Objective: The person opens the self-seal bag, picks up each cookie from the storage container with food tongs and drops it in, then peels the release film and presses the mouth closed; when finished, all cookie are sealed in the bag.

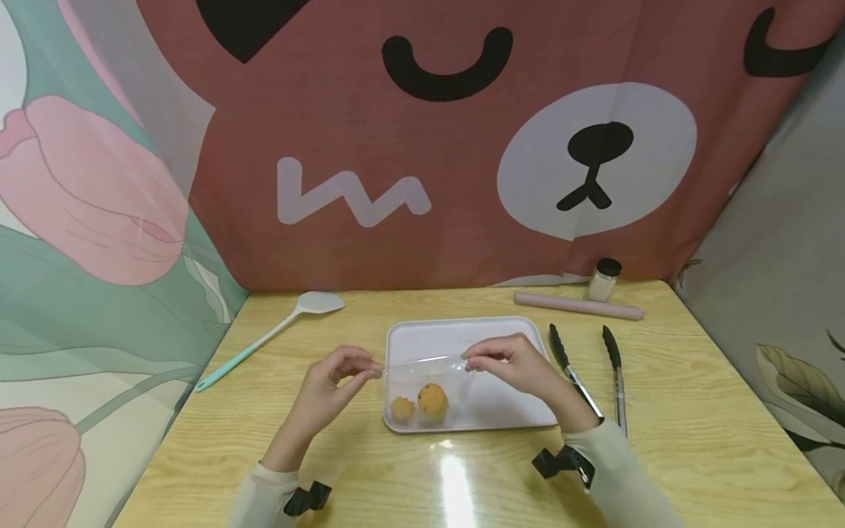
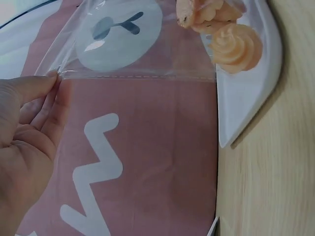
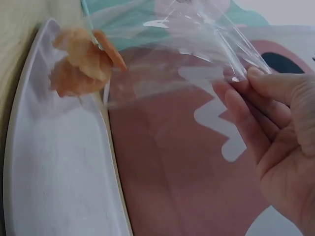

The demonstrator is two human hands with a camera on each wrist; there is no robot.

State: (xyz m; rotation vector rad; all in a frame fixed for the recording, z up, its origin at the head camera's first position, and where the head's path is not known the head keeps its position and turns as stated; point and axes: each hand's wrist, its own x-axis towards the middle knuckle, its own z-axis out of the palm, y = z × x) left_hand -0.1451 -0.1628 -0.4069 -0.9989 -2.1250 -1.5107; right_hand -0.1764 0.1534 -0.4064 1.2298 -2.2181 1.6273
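A clear plastic bag is stretched between both hands above a white tray. My left hand pinches one end between thumb and fingertips. The other end is pinched by my right hand. In the left wrist view, a straight seam runs across the clear bag. At the tray's near left are a round golden muffin-like cake with dark specks and a smaller swirled pastry. The bag overlaps an orange-brown pastry in the right wrist view.
Black-tipped metal tongs lie right of the tray, partly behind the right forearm. Farther back are a pink rolling pin and a black-lidded jar. A spatula with a mint handle lies at left. A printed cloth hangs behind the table.
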